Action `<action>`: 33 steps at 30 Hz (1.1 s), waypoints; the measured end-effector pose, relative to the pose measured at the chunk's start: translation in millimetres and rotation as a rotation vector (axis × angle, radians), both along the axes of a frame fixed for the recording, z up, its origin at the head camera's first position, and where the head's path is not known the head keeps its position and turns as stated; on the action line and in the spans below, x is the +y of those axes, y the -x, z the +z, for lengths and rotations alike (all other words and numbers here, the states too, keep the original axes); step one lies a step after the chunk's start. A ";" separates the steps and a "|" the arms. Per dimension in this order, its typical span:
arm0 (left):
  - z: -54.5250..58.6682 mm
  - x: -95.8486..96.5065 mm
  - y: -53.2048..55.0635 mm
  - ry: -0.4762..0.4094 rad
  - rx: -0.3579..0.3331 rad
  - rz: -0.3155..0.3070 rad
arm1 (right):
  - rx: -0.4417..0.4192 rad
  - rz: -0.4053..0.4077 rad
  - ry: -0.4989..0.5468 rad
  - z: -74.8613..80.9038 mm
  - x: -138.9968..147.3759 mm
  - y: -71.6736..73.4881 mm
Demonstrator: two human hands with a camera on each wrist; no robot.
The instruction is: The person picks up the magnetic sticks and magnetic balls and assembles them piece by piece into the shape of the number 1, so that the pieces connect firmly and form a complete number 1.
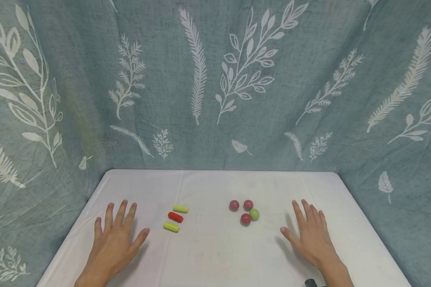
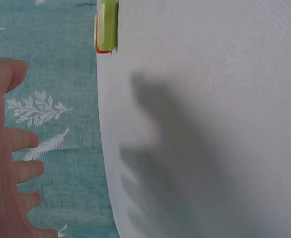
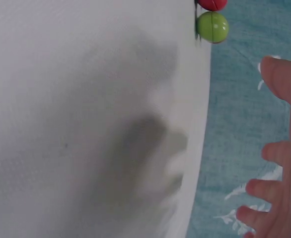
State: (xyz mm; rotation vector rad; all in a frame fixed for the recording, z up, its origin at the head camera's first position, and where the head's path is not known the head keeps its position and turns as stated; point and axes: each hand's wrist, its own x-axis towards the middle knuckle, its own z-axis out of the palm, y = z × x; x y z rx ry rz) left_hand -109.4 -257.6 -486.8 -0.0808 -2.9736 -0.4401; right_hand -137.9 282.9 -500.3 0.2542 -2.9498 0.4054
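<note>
My left hand (image 1: 114,244) is held over the left side of the white table with its fingers spread, holding nothing. Right of it lie three short cylinders: a yellow-green one (image 1: 180,209) at the back, a red one (image 1: 175,217) in the middle and another yellow-green one (image 1: 171,227) in front. Over the table's right side hovers my right hand (image 1: 311,239), fingers extended and nothing in them. To its left is a cluster of small balls: two red balls (image 1: 234,205) (image 1: 248,205) behind, a third red ball (image 1: 246,219) in front, and a green ball (image 1: 254,214) beside it.
A white cloth covers the table (image 1: 208,255), whose far corners are rounded. Blue-green curtains (image 1: 215,139) with white leaf prints hang behind it and along both sides. A small black object (image 1: 310,282) shows at the bottom edge near my right wrist.
</note>
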 end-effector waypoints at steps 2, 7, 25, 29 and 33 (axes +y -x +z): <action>0.6 -2.2 0.9 -0.001 0.010 -0.005 | -0.005 0.006 0.013 1.9 0.0 1.6; 3.5 -10.0 4.1 -0.120 0.062 -0.053 | -0.010 0.026 0.105 12.5 1.9 4.8; 12.1 -6.8 16.6 -0.725 0.408 -0.218 | 0.085 0.114 0.470 28.5 -22.1 39.2; 7.4 -1.6 19.3 -0.797 0.391 -0.242 | 0.039 0.110 0.510 20.8 -33.6 46.5; 0.6 3.5 22.1 -0.851 0.353 -0.261 | 0.009 0.123 0.538 13.6 -46.7 53.0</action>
